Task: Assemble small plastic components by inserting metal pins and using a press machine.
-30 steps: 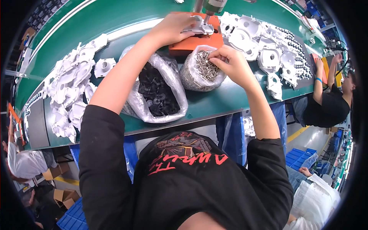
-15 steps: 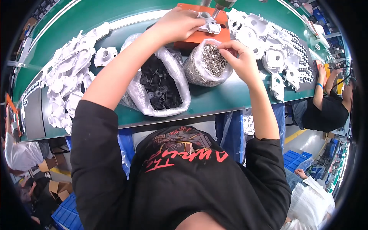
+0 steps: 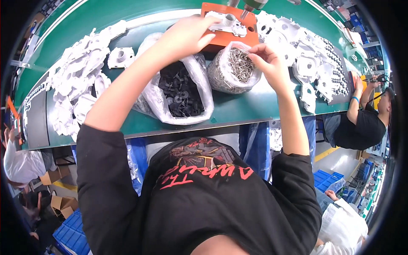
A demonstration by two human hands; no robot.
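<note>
A white plastic housing (image 3: 230, 20) with a raised round collar lies on the orange fixture (image 3: 221, 40) at the back. My left hand (image 3: 190, 35) is at the left end of that housing, fingers stretched out and thumb apart, slightly blurred. Whether its fingertips touch the housing I cannot tell. My right hand (image 3: 272, 63) is over the right rim of a clear bag of metal screws (image 3: 242, 68), thumb and forefinger pinched together. What they hold, if anything, is too small to make out. Above the fixture hangs a metal driver tip (image 3: 245, 12).
An open bag of black plastic parts (image 3: 180, 91) stands left of the screws. White housings are heaped at left (image 3: 76, 72) and right (image 3: 304, 59). One loose housing (image 3: 121, 58) lies left of my forearm. A co-worker (image 3: 365, 123) works at the far right.
My left hand has drawn back to the left and down from the housing, its thumb now apart. My right hand has shifted slightly right and down, still pinched at the screw bag.
</note>
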